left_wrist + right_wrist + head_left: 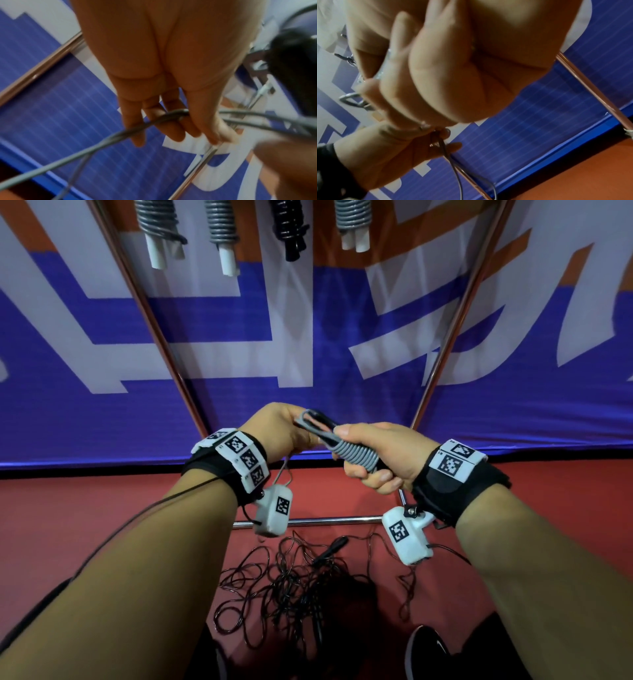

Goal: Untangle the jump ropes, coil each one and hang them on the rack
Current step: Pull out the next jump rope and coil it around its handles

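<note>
In the head view both hands hold a grey jump rope (354,455) at chest height in front of the rack. My right hand (363,460) grips the bundle where the cord is wound in tight turns round it. My left hand (294,433) pinches the cord by the bundle's looped end, and a slack loop (286,474) hangs below it. In the left wrist view the grey cord (120,134) crosses my fingers (137,121). In the right wrist view my fist (453,81) hides the bundle, with only a grey loop (353,100) sticking out. A tangled black rope (291,587) lies on the floor.
Several coiled ropes hang at the top of the rack (154,330): grey ones (157,224) (221,224) (352,220) and a black one (289,224). The rack's bottom bar (325,521) crosses the red floor, with a blue banner behind. My shoe (424,652) stands beside the black tangle.
</note>
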Demonstrator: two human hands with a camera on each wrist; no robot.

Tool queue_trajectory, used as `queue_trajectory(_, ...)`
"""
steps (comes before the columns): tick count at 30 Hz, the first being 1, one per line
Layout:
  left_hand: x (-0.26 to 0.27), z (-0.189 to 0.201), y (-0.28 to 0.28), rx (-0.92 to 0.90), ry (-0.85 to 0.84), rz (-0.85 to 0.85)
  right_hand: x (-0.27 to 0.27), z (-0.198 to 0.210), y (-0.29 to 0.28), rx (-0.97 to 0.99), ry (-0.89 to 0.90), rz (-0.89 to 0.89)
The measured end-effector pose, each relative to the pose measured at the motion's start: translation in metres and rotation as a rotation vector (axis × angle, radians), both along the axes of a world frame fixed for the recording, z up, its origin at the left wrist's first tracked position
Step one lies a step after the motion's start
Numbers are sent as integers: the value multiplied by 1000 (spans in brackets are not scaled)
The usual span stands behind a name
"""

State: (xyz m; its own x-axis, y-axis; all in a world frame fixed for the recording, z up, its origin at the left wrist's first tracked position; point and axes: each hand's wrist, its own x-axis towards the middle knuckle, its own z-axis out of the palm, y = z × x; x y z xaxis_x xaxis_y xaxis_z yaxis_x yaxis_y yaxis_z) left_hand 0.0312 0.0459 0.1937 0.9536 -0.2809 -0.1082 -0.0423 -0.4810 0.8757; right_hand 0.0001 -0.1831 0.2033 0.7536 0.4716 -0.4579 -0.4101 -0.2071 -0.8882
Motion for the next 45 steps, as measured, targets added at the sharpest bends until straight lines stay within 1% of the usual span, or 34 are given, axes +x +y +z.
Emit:
queue_trajectory(2, -1, 9, 2, 8, -23, -81, -2, -2, 1, -65, 19, 101)
queue_trajectory(4, -5, 17, -1, 38, 4, -96, -4, -6, 2, -147, 13, 191)
queue_trajectory(6, -6, 19, -4, 107, -19, -114, -5, -12, 4, -226, -5, 235)
queue_trajectory(9, -5, 18, -6, 259, -90, -160, -2, -17, 3, -338, -48, 255)
queue_trajectory(11, -2, 13, -7, 351, -154, -203, 1, -19, 3, -497, -158, 261)
queue_trajectory(13, 0, 7, -11, 446, -214, -257, 4, -25, 2, -668, -296, 227)
queue_trajectory(15, 1, 1, -13, 524, -227, -282, 6, -32, 1, -760, -377, 164)
queue_trajectory(17, 3, -4, -13, 553, -207, -276, 6, -37, 1, -811, -403, 128)
queue_trajectory(20, 4, -8, -13, 562, -189, -239, 10, -42, 1, -938, -456, 155)
queue_trajectory(22, 4, -9, -15, 576, -169, -233, 11, -43, 1, -983, -467, 168)
queue_trajectory(24, 4, -11, -17, 617, -144, -237, 11, -44, 1, -964, -453, 167)
queue_trajectory(26, 3, -13, -21, 669, -151, -234, 10, -43, 1, -963, -448, 170)
queue_trajectory(28, 4, -19, -25, 738, -183, -230, 11, -40, 5, -1017, -479, 177)
queue_trajectory(30, 5, -27, -26, 793, -214, -192, 13, -40, 7, -1061, -532, 176)
queue_trajectory(32, 6, -35, -24, 801, -254, -109, 14, -40, 7, -1071, -557, 155)
queue_trajectory(35, 6, -39, -24, 750, -263, 7, 14, -38, 6, -1040, -582, 81)
queue_trajectory(39, 1, -28, -29, 517, -216, 98, 15, -35, 5, -1025, -631, -25)
queue_trajectory(41, -1, -19, -28, 353, -134, 83, 15, -34, 4, -1032, -644, -62)
queue_trajectory(45, -7, -2, -25, -35, 74, -21, 17, -32, -1, -1034, -668, -131)
